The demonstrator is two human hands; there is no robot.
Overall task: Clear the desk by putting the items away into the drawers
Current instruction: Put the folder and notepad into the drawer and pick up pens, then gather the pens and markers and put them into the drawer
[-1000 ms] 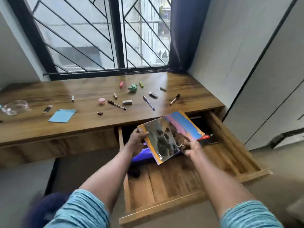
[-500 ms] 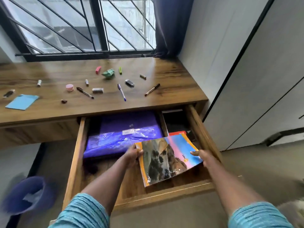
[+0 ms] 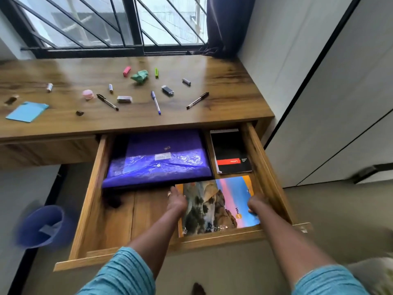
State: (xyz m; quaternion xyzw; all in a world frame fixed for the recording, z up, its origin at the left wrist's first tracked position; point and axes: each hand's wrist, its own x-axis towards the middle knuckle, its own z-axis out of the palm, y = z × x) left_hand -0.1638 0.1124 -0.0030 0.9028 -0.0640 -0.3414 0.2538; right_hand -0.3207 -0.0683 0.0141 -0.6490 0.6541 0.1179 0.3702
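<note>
A picture-covered notebook (image 3: 217, 205) lies flat in the front right corner of the open wooden drawer (image 3: 95, 209). My left hand (image 3: 177, 201) rests on its left edge and my right hand (image 3: 256, 204) grips its right edge. Behind it in the drawer sit a purple plastic folder (image 3: 157, 160) and a black spiral notepad (image 3: 230, 151). On the desk (image 3: 223, 73) lie three pens (image 3: 156, 102), a blue sticky-note pad (image 3: 27, 111), a crumpled green paper (image 3: 139, 76), a pink eraser (image 3: 126, 71) and several small items.
A blue waste bin (image 3: 40, 225) stands on the floor left of the drawer. White cabinet doors (image 3: 340, 103) rise close on the right. A barred window (image 3: 106, 24) and dark curtain (image 3: 225, 24) back the desk. A small dark object (image 3: 111, 200) lies in the drawer's left part.
The notebook has come down from tilted above the drawer to flat on the drawer bottom at front right. Both hands lowered with it, and the view moved closer over the drawer.
</note>
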